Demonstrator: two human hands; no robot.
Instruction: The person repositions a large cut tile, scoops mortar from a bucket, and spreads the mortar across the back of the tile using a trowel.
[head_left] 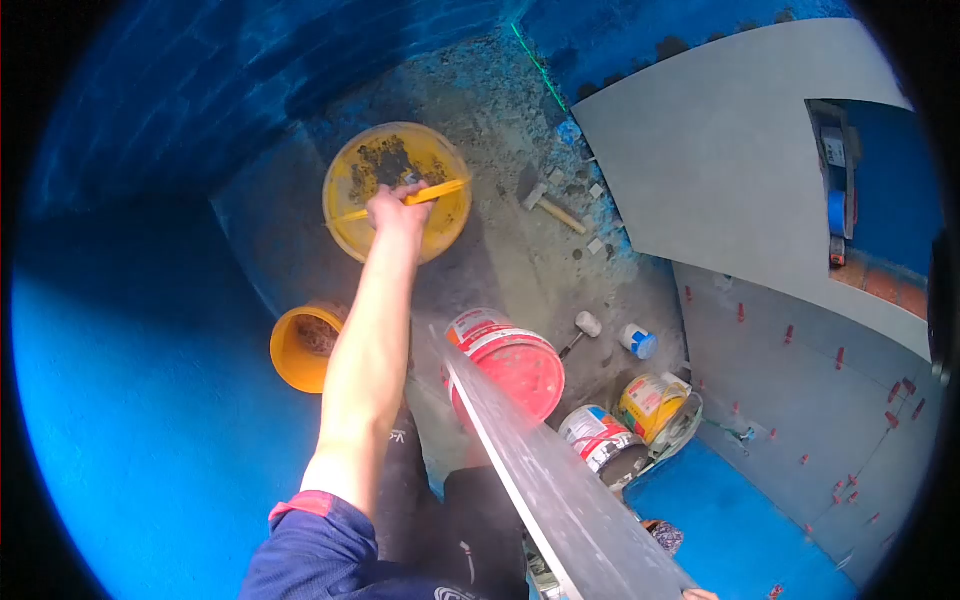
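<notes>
My left hand (397,207) reaches forward, its fingers wrapped round a yellow bar (437,192) that crosses the top of a round yellow tub (345,190). Dark, grainy residue marks the tub's inside. I cannot tell whether the bar is part of the tub. A large grey tile (570,480) with a pale edge stands tilted in front of my body, on the right. At its lower corner just a bit of my right hand (700,594) shows, gripping the edge; the rest is out of frame.
An orange bucket (283,350) stands by my left forearm. A red bucket (515,370), a white bucket (590,430) and a yellow bucket (650,400) are on the right. A hammer (555,208) and a mallet (587,326) lie on the floor (510,260). Red clips dot the tiled wall (770,370).
</notes>
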